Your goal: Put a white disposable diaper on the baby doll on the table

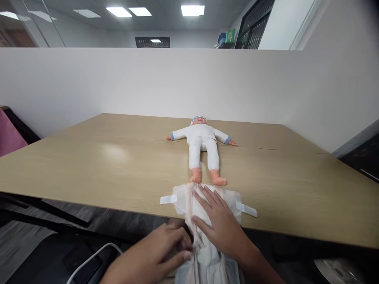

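Note:
An unfolded white diaper [204, 252] hangs over the table's front edge, its upper end flat on the tabletop and its tape tabs spread to both sides. My right hand [217, 221] lies on its upper middle, fingers stretched out and apart. At the diaper's left edge, below the tabletop, my left hand [166, 250] is closed, with curled fingers and the thumb against the edge. Just beyond the diaper a baby doll [203, 138] in white clothes and a cap lies on its back, arms out, feet towards me.
The wooden table [89, 165] spans the view, with a white partition wall [148, 83] behind it. A pink item [10, 134] on a chair stands at the left. Below the edge, a white cable [91, 256] crosses a dark surface at lower left.

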{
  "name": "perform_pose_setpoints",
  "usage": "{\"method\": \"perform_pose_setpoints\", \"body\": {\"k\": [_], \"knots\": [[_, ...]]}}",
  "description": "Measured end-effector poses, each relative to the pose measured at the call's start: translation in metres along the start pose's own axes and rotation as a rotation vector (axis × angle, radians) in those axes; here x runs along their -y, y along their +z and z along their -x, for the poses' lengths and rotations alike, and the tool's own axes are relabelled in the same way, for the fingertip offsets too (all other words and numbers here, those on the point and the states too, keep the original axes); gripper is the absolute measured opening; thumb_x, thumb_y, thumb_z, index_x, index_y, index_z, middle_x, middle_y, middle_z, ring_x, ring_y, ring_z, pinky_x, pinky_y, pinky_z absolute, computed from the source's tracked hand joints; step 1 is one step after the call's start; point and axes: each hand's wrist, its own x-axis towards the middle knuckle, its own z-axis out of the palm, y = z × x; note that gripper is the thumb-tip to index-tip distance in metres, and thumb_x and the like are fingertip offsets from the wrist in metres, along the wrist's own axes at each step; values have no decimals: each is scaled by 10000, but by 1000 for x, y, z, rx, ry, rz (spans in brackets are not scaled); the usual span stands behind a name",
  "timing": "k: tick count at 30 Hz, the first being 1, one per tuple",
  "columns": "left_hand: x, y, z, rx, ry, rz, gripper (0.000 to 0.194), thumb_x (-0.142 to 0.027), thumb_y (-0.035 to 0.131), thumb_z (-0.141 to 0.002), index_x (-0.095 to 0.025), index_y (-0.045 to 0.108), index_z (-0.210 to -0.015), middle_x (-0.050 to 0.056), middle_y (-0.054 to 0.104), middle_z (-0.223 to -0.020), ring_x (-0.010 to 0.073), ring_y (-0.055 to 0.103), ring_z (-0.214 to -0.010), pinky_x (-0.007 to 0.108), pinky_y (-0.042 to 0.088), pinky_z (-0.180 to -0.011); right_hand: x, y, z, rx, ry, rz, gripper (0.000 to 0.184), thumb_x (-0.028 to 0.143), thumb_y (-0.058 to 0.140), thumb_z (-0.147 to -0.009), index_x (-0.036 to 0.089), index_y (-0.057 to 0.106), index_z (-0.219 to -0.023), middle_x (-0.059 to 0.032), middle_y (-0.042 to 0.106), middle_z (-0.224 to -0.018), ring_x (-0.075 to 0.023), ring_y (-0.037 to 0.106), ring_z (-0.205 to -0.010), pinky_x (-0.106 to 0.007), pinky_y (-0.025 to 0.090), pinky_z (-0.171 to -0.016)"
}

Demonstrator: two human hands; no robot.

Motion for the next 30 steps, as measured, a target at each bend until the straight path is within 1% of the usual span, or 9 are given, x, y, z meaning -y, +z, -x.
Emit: {"method": "perform_pose_setpoints", "body": {"k": [3, 5, 7, 10, 13, 16, 22, 26, 30], "knots": [[5, -52, -38, -139, 112, -86, 305, -442, 459, -1137, -247, 688, -1091, 37, 730, -1081, 227, 672, -1017, 329, 523, -944, -7, 1, -1, 5, -19, 23, 697, 505, 575, -1096, 349, 327, -1729, -4, 311, -1799, -308, 315, -1663, -604, 387, -1333], [14, -76, -82, -348, 198, -266, 220, -308, 470, -1118, -216, 652, -1200, 74, 717, -1192, 251, 650, -1121, 374, 524, -999, -9, 0, -2, 9, -36, 36, 719, 521, 584, -1089, 360, 312, -1734, 10, 306, -1799, -308, 322, -1660, -596, 409, -1324], [23, -91, -132, -456, 300, -610, 445, -94, 546, -982, -171, 584, -1419, 157, 618, -1473, 323, 547, -1373, 485, 456, -1156, -12, -1, -3, 16, -50, 48, 737, 522, 594, -1082, 363, 300, -1739, 16, 307, -1798, -310, 334, -1655, -588, 426, -1316], [27, -99, -195, -328, 451, -964, 941, 22, 635, -817, -217, 350, -1682, 197, 293, -1776, 388, 340, -1606, 541, 372, -1247, -17, 0, -5, 23, -73, 62, 771, 521, 609, -1071, 358, 278, -1748, 6, 308, -1796, -323, 362, -1641, -586, 454, -1294], [23, -96, -230, -161, 616, -1108, 1129, 37, 731, -733, -303, 307, -1722, 149, 172, -1837, 404, 242, -1669, 536, 267, -1321, -21, 1, -6, 4, -108, 65, 805, 513, 630, -1055, 348, 266, -1754, -12, 313, -1793, -341, 392, -1624, -586, 479, -1269], [20, -93, -247, -84, 739, -1150, 1043, 25, 776, -718, -327, 468, -1650, 120, 256, -1820, 390, 287, -1658, 509, 238, -1343, -25, 4, -6, -24, -144, 58, 823, 502, 655, -1035, 332, 287, -1751, -31, 341, -1781, -357, 439, -1595, -570, 510, -1239], [14, -102, -260, -8, 953, -987, 308, -242, 668, -961, -255, 752, -1257, 106, 653, -1535, 334, 542, -1452, 488, 344, -1285, -38, 8, -11, -15, -201, 45, 912, 558, 710, -987, 324, 277, -1755, -61, 387, -1753, -387, 511, -1541, -569, 521, -1214], [-8, -120, -257, 12, 949, -786, 287, -311, 644, -981, -247, 733, -1246, 86, 721, -1417, 328, 597, -1346, 468, 443, -1158, -52, 8, -18, 25, -274, 74, 949, 599, 659, -1027, 311, 151, -1775, -64, 373, -1752, -346, 504, -1556, -511, 537, -1204], [-44, -151, -255, -6, 926, -526, 336, -223, 581, -977, -214, 687, -1295, 75, 751, -1322, 280, 651, -1227, 437, 469, -1115, -67, 8, -33, 77, -243, 43, 873, 499, 633, -1071, 323, 142, -1771, -40, 323, -1776, -307, 436, -1606, -497, 450, -1293]]}}
